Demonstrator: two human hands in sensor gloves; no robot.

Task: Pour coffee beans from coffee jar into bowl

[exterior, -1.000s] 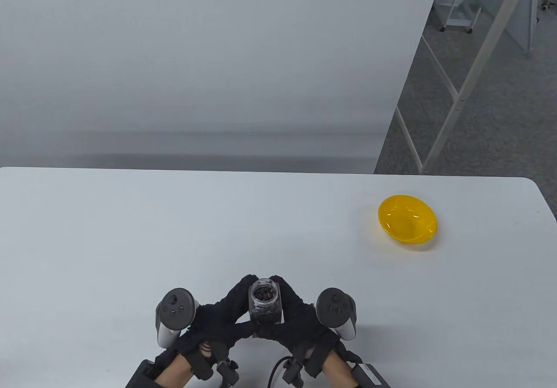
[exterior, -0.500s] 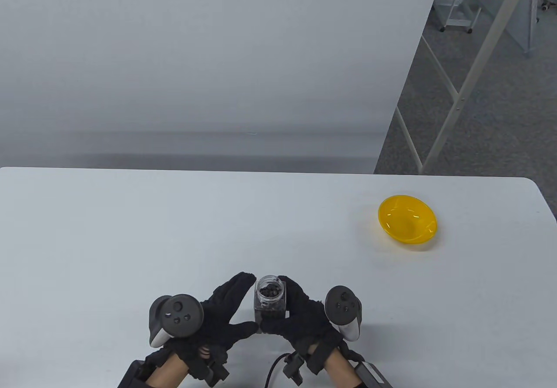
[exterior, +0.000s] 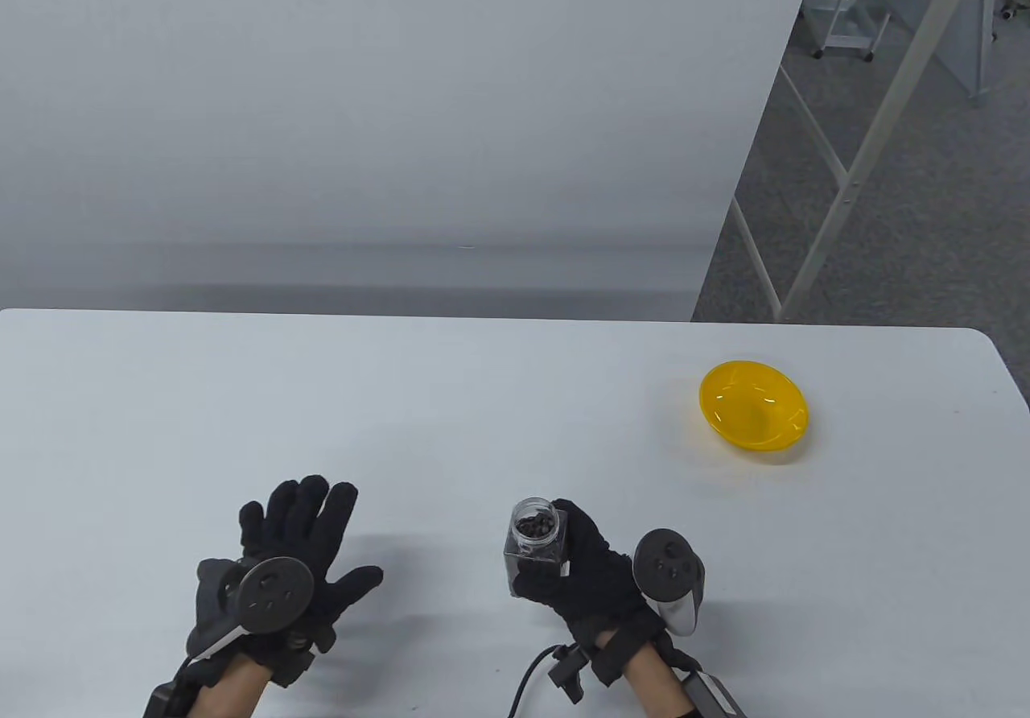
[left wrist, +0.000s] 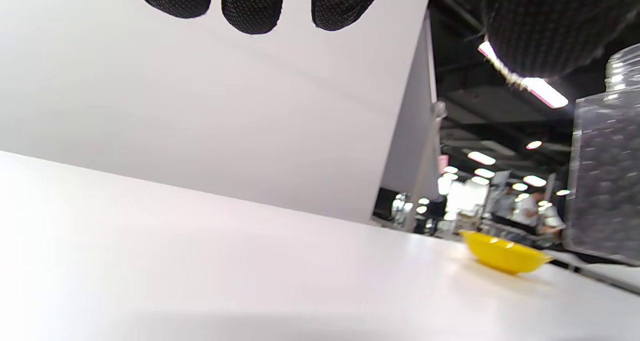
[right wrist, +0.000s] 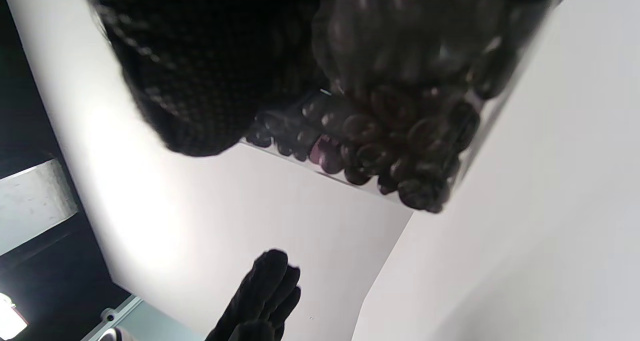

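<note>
A: What lay nearest the table's front edge?

B: The left hand, well to the left of the coffee jar. Its fingers were stretched out and slightly spread, holding nothing, with the tracker on its back. From the right wrist view those gloved fingers showed apart from the jar.

A: And the jar itself?

B: The right hand gripped it, fingers wrapped round the far and right sides, thumb across the near face. It stood upright, mouth open at the top, with no lid on it. Dark coffee beans filled the lower part; the right wrist view showed them piled against the clear wall. Whether the base touched the table I could not tell.

A: Where was the bowl?

B: The yellow bowl sat farther back and well to the right of the jar, upright on the table and, as far as the table view showed, with nothing in it. In the left wrist view it appeared just left of the jar.
</note>
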